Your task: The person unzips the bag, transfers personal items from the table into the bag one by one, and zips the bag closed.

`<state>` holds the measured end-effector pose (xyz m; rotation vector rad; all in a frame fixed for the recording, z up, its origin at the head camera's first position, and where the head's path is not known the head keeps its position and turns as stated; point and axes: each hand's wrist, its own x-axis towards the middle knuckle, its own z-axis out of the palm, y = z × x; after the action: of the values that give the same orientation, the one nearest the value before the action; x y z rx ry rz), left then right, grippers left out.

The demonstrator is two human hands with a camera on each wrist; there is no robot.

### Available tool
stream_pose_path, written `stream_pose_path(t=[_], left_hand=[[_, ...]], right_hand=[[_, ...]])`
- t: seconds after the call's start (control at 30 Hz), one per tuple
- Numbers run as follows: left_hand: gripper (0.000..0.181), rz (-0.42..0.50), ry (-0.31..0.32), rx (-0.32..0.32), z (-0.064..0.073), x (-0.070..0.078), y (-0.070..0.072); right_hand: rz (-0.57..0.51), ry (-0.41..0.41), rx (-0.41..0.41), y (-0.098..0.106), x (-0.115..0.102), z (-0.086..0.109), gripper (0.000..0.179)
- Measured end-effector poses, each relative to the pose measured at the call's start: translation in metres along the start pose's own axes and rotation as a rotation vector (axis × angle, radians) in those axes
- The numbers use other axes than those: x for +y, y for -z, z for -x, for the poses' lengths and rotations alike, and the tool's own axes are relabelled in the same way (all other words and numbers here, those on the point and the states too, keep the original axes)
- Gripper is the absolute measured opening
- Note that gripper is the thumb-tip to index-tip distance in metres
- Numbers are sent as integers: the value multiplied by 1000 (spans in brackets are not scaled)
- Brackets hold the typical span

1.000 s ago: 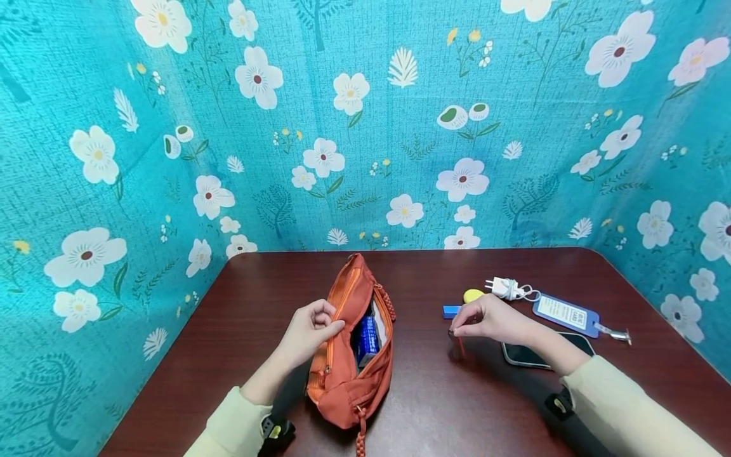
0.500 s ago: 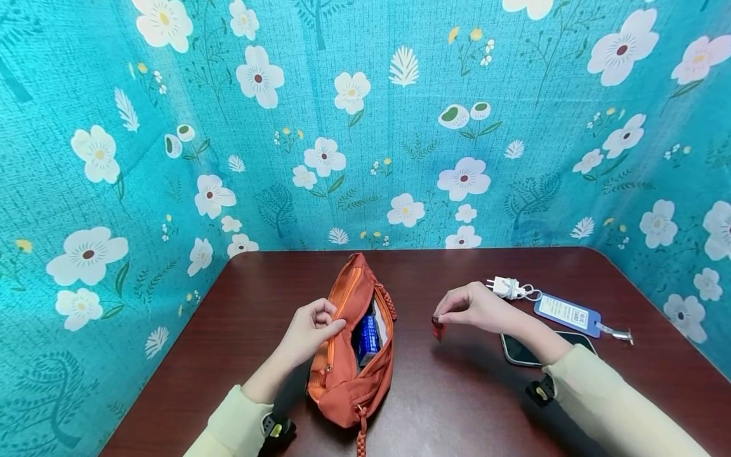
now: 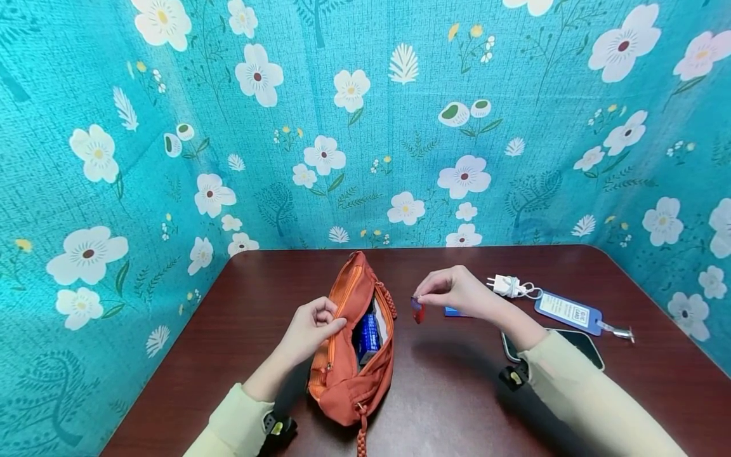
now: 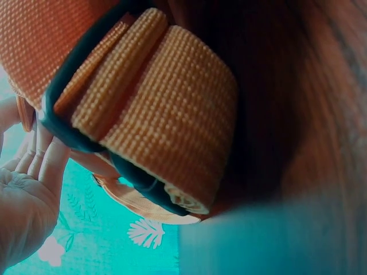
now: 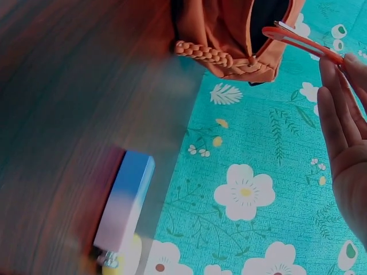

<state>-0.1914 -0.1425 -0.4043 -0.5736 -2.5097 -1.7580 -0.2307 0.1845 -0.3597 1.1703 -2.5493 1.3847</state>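
My left hand (image 3: pixel 311 331) pinches the left edge of an orange-red fabric bag (image 3: pixel 342 381), whose zipped mouth gapes. Inside lies a blue package (image 3: pixel 368 339). In the left wrist view the bag's rolled webbing strap (image 4: pixel 166 109) and dark green buckle (image 4: pixel 60 117) hide much of the hand (image 4: pixel 31 189). Off the table, to the right of the bag, my right hand (image 3: pixel 454 292) pinches a slim red hair clip (image 3: pixel 419 311) between thumb and fingers. The right wrist view shows the clip (image 5: pixel 301 41) pointing toward the bag's dark opening.
A white charger plug (image 3: pixel 505 285) with coiled cable, a blue card holder (image 3: pixel 568 313) with a metal clip and a phone (image 3: pixel 582 348) lie at right. A blue and white block (image 5: pixel 126 197) sits by a yellow object (image 5: pixel 133 258). A floral curtain (image 3: pixel 365 127) stands behind.
My right hand has lifted and moved left toward the bag, carrying the red hair clip off the table area near the blue block. The left hand stays on the bag's edge.
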Motion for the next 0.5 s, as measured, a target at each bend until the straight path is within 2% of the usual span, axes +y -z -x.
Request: stream_pose_path(t=[0.5], left_hand=[[15, 7, 6, 2, 0, 0, 0]], right_hand=[[-91, 42, 72, -24, -3, -28, 5]])
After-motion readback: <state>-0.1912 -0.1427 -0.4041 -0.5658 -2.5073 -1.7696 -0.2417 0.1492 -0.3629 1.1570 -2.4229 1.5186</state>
